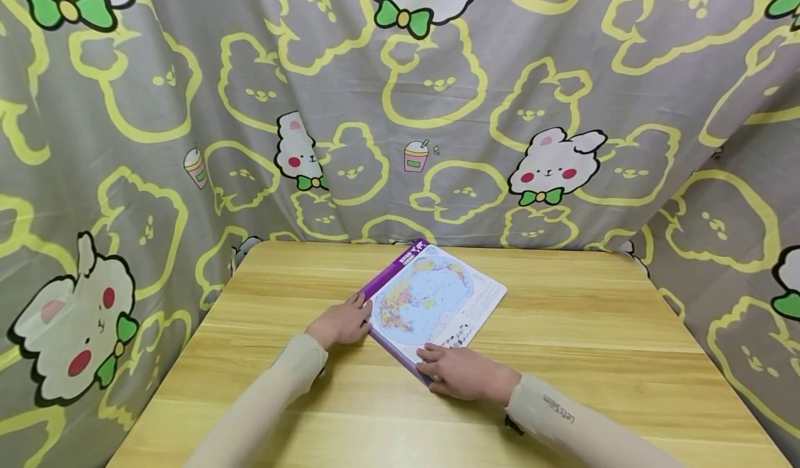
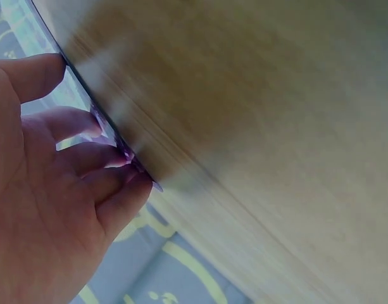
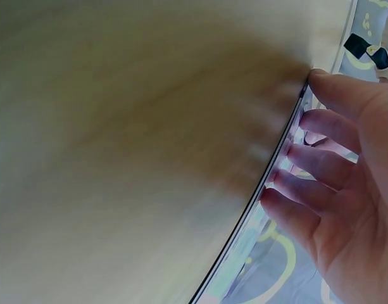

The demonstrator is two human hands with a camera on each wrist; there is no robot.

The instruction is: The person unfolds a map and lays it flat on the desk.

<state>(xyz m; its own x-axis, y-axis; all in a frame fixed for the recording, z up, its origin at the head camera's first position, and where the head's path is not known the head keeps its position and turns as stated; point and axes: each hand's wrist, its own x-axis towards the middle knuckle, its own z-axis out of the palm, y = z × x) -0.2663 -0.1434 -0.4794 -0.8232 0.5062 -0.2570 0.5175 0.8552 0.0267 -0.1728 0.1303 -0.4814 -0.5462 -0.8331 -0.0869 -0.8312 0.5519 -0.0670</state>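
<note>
A thin world map board (image 1: 431, 294) with a purple band along one side lies at a slant on the wooden table. My left hand (image 1: 342, 322) touches its left corner; in the left wrist view the thumb and bent fingers of that hand (image 2: 61, 171) meet the board's edge. At the near corner my right hand (image 1: 465, 371) rests its fingers on the map's lower part. From the right wrist, the fingertips of that hand (image 3: 333, 164) line up along the board's thin edge (image 3: 260, 183). The board's underside is hidden.
The light wooden table (image 1: 587, 357) extends to both sides of the board. A grey curtain (image 1: 375, 107) with yellow outlines and white rabbit figures hangs behind the table and at both sides, close to its far edge.
</note>
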